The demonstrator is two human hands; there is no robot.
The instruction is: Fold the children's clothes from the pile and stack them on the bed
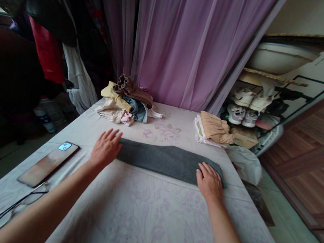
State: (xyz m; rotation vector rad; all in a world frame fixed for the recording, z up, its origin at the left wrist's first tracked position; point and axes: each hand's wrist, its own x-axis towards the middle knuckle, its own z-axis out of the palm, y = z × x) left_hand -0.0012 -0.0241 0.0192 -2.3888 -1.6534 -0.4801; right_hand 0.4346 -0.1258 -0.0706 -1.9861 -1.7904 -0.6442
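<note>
A pair of dark grey trousers [159,159], folded lengthwise into a long strip, lies flat across the cloth-covered table [148,213]. My left hand [105,147] rests at the strip's left end, fingers stretched out and somewhat apart. On the right end lies my right hand [209,180], palm down with its fingers extended over the fabric. Neither hand grips the cloth. Parts of both ends of the trousers are hidden under the hands.
A loose heap of clothes [131,100] sits at the back left, and a folded stack [212,129] at the back right. Along the left edge lie a phone [47,165] and glasses [15,205]. A purple curtain [183,39] hangs behind; a shoe rack [298,105] stands right.
</note>
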